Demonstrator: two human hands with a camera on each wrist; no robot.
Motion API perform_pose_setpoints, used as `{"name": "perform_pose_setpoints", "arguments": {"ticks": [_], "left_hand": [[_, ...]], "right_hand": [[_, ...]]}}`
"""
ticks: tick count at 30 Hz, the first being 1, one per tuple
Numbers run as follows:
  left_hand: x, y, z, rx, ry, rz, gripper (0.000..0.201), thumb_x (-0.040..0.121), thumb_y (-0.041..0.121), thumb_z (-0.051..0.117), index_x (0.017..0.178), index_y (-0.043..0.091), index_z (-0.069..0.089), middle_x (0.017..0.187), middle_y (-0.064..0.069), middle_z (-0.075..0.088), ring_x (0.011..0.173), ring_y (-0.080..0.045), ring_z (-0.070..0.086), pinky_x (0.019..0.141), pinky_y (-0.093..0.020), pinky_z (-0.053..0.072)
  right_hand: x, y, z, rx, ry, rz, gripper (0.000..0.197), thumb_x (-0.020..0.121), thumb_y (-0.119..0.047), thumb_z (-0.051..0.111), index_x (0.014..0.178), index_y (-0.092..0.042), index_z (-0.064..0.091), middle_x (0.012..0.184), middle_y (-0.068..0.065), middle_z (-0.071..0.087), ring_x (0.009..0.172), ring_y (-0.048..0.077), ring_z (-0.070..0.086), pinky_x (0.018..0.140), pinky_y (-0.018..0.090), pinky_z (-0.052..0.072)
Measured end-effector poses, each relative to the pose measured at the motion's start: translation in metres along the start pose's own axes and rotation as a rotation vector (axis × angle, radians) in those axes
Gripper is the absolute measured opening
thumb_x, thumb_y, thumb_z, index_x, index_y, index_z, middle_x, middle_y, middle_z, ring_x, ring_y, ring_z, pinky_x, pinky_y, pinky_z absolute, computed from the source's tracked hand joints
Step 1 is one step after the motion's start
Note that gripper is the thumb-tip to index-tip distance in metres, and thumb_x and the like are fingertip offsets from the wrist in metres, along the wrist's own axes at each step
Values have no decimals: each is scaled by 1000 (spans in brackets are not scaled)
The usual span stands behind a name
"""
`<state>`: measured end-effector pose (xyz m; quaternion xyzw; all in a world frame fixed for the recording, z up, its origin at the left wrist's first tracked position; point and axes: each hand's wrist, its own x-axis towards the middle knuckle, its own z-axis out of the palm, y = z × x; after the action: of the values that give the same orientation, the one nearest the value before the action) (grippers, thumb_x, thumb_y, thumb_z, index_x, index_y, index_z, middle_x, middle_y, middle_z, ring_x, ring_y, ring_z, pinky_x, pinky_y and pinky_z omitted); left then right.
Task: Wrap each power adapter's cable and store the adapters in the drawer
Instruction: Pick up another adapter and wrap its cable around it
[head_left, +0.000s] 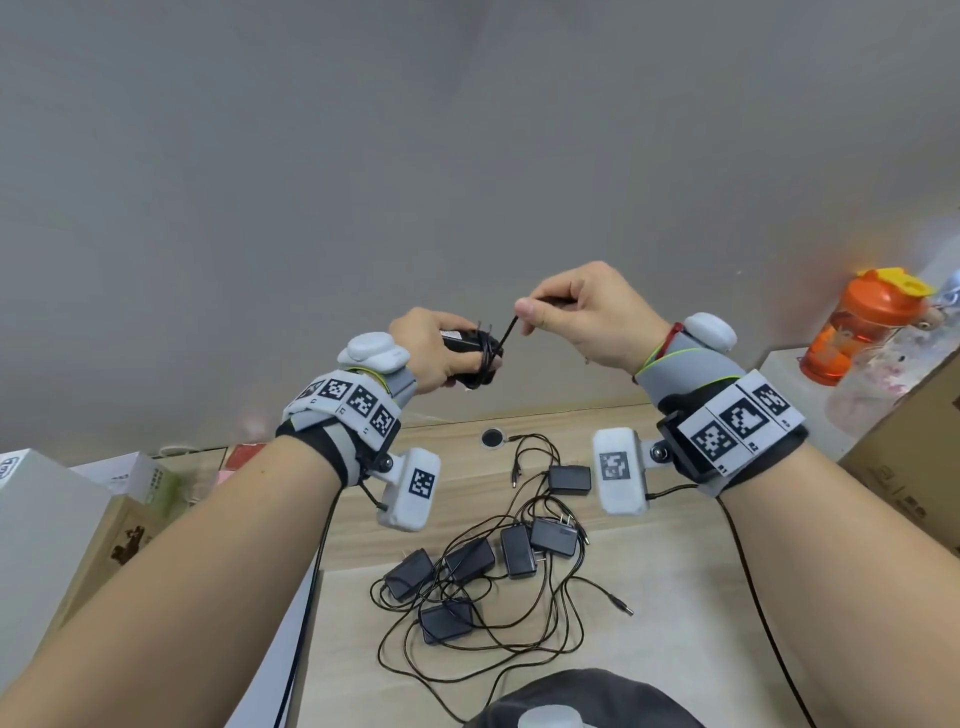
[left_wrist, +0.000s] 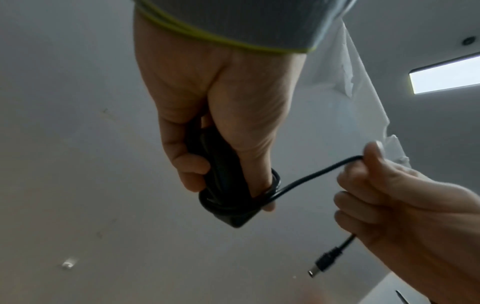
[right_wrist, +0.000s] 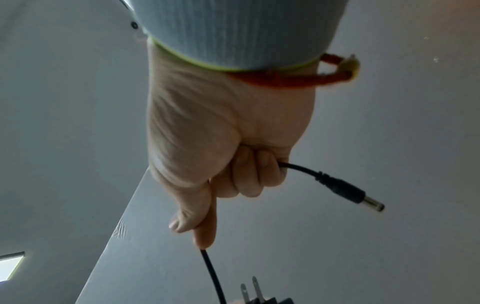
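My left hand (head_left: 457, 358) grips a black power adapter (head_left: 465, 342), raised above the table. Its thin black cable (left_wrist: 311, 178) is wound several times round the adapter body (left_wrist: 228, 214) and round my left thumb. My right hand (head_left: 550, 312) pinches the free end of that cable between thumb and forefinger, close to the right of the adapter. The barrel plug (right_wrist: 348, 192) sticks out past my curled right fingers. The adapter's two prongs (right_wrist: 250, 292) show at the bottom of the right wrist view. No drawer is in view.
Several more black adapters (head_left: 488, 564) lie in a tangle of loose cables on the wooden table (head_left: 675, 597), below my hands. An orange bottle (head_left: 857, 325) and a cardboard box (head_left: 914, 457) stand at the right. Boxes (head_left: 104, 519) sit at the left.
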<state>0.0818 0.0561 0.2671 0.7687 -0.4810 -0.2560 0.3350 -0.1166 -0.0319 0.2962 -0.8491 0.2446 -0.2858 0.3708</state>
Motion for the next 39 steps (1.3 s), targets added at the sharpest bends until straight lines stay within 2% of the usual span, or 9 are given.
{"name": "perform_pose_setpoints", "arguments": {"ticks": [3, 5, 8, 14, 19, 21, 24, 32, 39], "left_hand": [[-7, 11, 4, 28, -106, 70, 38, 65, 34, 89, 99, 27, 75, 70, 7, 70, 50, -11, 60, 51, -20, 51], [-11, 18, 4, 26, -168, 121, 36, 66, 33, 89, 99, 26, 76, 65, 6, 68, 47, -11, 56, 49, -19, 47], [-14, 25, 4, -20, -213, 168, 39, 67, 30, 89, 103, 22, 76, 62, 8, 67, 46, -10, 55, 49, -18, 45], [-18, 37, 4, -167, -247, 215, 45, 54, 42, 88, 88, 20, 69, 64, -4, 69, 52, -24, 58, 54, -34, 46], [-19, 44, 2, -297, -181, 276, 46, 71, 20, 87, 108, 18, 60, 76, -14, 63, 52, -28, 60, 48, -31, 47], [-19, 47, 2, -363, -158, 282, 49, 77, 15, 82, 122, 20, 63, 73, -11, 62, 50, -25, 58, 47, -27, 47], [-18, 49, 2, -463, -95, 247, 30, 82, 14, 78, 111, 17, 69, 69, -12, 66, 47, -20, 55, 47, -23, 45], [-2, 29, 0, -586, 124, 61, 22, 82, 25, 79, 102, 19, 72, 69, -1, 70, 46, -17, 56, 47, -22, 44], [0, 5, 1, -440, 134, -26, 33, 77, 29, 83, 106, 18, 71, 87, -9, 73, 47, -14, 62, 47, -19, 48]], "right_hand": [[6, 7, 1, -43, 73, -12, 25, 93, -35, 65, 72, -24, 72, 47, 2, 47, 46, 6, 38, 52, 20, 34], [10, 16, 4, -57, 122, -8, 25, 89, -46, 62, 70, -32, 70, 65, 23, 60, 60, 29, 52, 62, 32, 46], [13, 26, 6, -58, 155, 23, 24, 85, -52, 60, 68, -39, 68, 74, 20, 67, 74, 34, 60, 73, 40, 51], [11, 38, 13, 42, 124, 94, 26, 93, -38, 64, 68, -32, 67, 58, -13, 57, 59, 4, 47, 65, 27, 39], [12, 57, 32, 72, 50, 174, 63, 84, -67, 50, 83, -6, 67, 69, 22, 54, 69, 14, 42, 68, 34, 36], [8, 57, 39, 60, 12, 205, 55, 85, -59, 51, 81, -6, 67, 65, 11, 56, 67, 12, 44, 67, 33, 38], [0, 48, 43, 96, -54, 260, 42, 98, -42, 51, 75, -15, 72, 48, -12, 45, 46, 1, 36, 55, 25, 30], [-13, 27, 55, -6, -201, 177, 32, 101, -35, 51, 92, -20, 77, 53, -7, 38, 42, 5, 34, 48, 14, 28], [-10, 9, 51, -118, -94, 98, 21, 94, -23, 63, 80, -13, 76, 54, -14, 63, 46, 0, 56, 59, 10, 45]]}}
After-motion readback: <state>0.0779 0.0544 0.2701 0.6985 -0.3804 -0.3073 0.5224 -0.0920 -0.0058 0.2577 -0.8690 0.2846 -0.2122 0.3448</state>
